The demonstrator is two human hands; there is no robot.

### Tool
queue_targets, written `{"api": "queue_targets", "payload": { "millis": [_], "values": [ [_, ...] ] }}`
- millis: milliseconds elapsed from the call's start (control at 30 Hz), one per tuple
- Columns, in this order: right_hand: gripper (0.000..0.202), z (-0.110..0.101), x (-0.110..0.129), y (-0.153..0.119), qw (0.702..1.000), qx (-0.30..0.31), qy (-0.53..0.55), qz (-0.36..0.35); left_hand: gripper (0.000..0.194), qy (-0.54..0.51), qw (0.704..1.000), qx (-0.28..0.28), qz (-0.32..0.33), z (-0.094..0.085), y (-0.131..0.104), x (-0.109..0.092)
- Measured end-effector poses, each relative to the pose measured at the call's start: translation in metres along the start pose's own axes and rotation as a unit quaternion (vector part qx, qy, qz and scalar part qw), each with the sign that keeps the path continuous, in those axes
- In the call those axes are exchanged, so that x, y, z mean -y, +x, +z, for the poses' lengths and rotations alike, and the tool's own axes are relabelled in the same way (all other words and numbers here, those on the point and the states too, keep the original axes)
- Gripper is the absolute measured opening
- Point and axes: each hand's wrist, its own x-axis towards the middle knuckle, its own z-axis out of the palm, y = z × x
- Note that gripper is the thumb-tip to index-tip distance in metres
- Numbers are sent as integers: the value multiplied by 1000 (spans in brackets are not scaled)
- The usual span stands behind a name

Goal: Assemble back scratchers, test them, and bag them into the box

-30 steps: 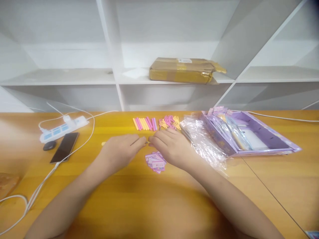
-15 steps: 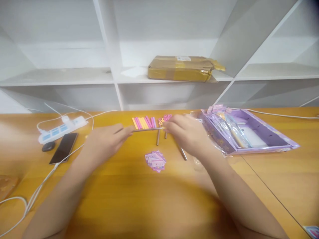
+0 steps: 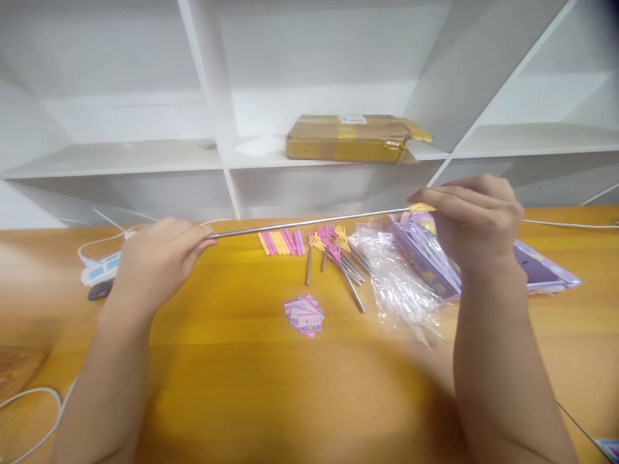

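A thin telescopic hand pointer (image 3: 309,222) stretches between my two hands, above the table. My left hand (image 3: 157,264) is closed around the thick end of its metal rod. At the other end, my right hand (image 3: 476,216) pinches the yellow hand-shaped tip (image 3: 422,207). Beneath the rod lie several more pointers (image 3: 345,267) with pink and yellow hand tips, their rods collapsed. To their left is a row of pink, yellow and purple sticks (image 3: 281,243). A small pile of purple cards (image 3: 304,316) sits nearer to me.
Right of the pointers lie a crumpled clear plastic bag (image 3: 399,283) and a purple box (image 3: 546,274), partly behind my right arm. A white power strip (image 3: 99,269), a dark mouse (image 3: 100,290) and cables lie at left. A taped carton (image 3: 348,138) rests on the shelf behind.
My hands have moved apart, the right one rightward and up, the left one leftward. The pointer's rod has been drawn out much longer. The loose pointers and plastic bag are now uncovered.
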Motion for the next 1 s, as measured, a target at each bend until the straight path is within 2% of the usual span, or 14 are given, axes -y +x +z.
{"api": "queue_targets", "payload": {
  "millis": [100, 200, 300, 367, 433, 533, 667, 733, 867, 967, 1000],
  "values": [
    [28, -1, -46, -19, 990, -7, -45, 130, 10, 108, 994, -17, 27, -8, 0, 17],
    [27, -4, -85, -31, 956, 2, -111, 272, 13, 118, 990, -62, 36, -15, -1, 37],
    [31, -7, -102, -36, 916, 15, -151, 372, 14, 121, 990, -58, 40, -15, -1, 46],
    [34, -10, -98, -35, 905, 46, -146, 398, 13, 131, 989, -58, 43, -9, 1, 43],
    [41, -15, -83, -32, 897, 94, -120, 414, 14, 135, 989, -53, 37, -3, 3, 37],
    [52, -24, -57, -22, 876, 141, -94, 451, 22, 136, 990, -45, -13, 0, 5, 29],
    [56, -39, -35, -5, 872, 136, -95, 461, 44, 151, 972, -129, -128, -11, 4, 31],
    [53, -43, -32, 0, 875, 142, -101, 451, 45, 139, 968, -145, -152, -17, 4, 36],
    [40, -42, -26, 4, 868, 161, -137, 450, 43, 103, 978, -141, -114, -17, 5, 41],
    [19, -39, -18, 2, 870, 150, -206, 423, 48, 116, 980, -133, -91, -12, 6, 35],
    [18, -39, -16, 2, 865, 152, -232, 418, 51, 120, 980, -128, -90, -11, 6, 33]
  ]
}}
